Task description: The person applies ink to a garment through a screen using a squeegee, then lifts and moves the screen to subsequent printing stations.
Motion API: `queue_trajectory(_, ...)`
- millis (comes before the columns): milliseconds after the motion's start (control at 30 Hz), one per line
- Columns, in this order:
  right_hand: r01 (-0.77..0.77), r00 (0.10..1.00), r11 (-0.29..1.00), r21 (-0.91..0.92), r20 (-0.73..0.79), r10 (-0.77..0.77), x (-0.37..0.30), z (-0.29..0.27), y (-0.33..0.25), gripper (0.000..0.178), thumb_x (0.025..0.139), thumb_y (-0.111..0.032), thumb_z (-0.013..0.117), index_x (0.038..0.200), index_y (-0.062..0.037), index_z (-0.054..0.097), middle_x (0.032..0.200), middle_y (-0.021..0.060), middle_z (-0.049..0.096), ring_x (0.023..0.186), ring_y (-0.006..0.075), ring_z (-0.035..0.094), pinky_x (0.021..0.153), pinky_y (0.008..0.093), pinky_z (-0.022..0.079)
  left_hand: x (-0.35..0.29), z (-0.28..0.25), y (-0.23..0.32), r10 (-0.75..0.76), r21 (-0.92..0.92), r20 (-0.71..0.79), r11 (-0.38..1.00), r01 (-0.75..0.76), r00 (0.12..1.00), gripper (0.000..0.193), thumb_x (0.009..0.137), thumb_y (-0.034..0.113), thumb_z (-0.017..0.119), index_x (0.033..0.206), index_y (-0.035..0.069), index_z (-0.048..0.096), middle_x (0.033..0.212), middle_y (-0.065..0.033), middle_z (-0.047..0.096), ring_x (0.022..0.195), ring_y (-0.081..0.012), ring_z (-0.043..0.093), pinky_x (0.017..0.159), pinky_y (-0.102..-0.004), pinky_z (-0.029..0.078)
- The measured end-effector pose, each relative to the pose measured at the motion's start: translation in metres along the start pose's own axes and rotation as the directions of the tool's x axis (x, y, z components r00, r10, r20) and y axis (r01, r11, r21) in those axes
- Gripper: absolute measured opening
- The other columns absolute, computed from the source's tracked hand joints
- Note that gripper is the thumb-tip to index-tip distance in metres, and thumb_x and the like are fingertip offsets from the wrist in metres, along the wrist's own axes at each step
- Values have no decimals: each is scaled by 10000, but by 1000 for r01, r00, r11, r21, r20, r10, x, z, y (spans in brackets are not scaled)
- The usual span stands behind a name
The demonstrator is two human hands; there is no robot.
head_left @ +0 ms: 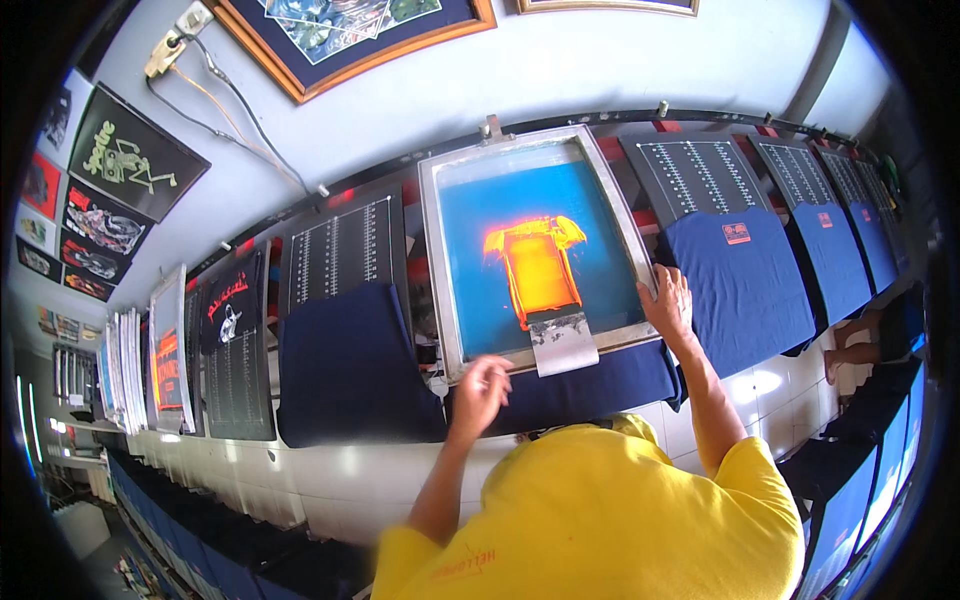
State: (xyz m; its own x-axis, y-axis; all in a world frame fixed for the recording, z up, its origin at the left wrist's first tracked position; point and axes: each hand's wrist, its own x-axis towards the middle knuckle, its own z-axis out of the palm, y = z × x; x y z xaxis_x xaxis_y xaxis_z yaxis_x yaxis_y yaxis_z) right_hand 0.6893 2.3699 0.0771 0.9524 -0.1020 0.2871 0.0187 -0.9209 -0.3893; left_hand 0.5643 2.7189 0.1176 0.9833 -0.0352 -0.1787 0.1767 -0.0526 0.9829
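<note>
A silver-edged printing screen (607, 165) with blue mesh lies over a dark navy shirt (625, 378) on a black board in front of me. Bright orange ink (538, 268) is spread in a shirt-like patch on the mesh. A pale squeegee (565, 345) rests at the patch's near end, its handle side over the near rail. My right hand (670, 303) grips the right rail, thumb on the inner side and fingers along the outer side. By the near left corner, my left hand (481, 398) has loosely bent fingers, thumb apart, with nothing visible in it.
Boards with blue shirts (738, 262) bearing small orange prints line up to the right. Leftward lie another navy shirt (350, 360) on a board and several upright screens (125, 370). A power socket with cables (165, 52) hangs on the wall. Dark panels (200, 510) run behind me.
</note>
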Motion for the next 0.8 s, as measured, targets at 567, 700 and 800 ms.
queue_trajectory(567,-153,986,952,266,100,131,10,24,13,409,765,-239,744,1055,35,658,954,190,587,949,369,586,848,446,479,55,-65,-50,289,642,-436,763,70,853,454,836,164,741,1198,-80,614,985,-254,713,931,-355,720,820,-392,547)
queue_trajectory(700,-130,991,961,244,61,119,7,29,12,353,775,-232,729,998,30,651,936,192,580,941,377,579,836,456,478,59,-71,-62,257,641,-399,765,67,880,530,839,223,750,1230,-98,590,1004,-283,701,949,-388,706,837,-406,546)
queue_trajectory(800,-82,992,986,142,110,67,11,24,11,419,803,-255,734,1095,27,635,1035,192,596,1010,363,581,865,461,480,60,-73,-60,231,697,-383,708,115,894,628,844,301,748,1283,-102,553,1032,-310,681,962,-433,681,848,-448,542)
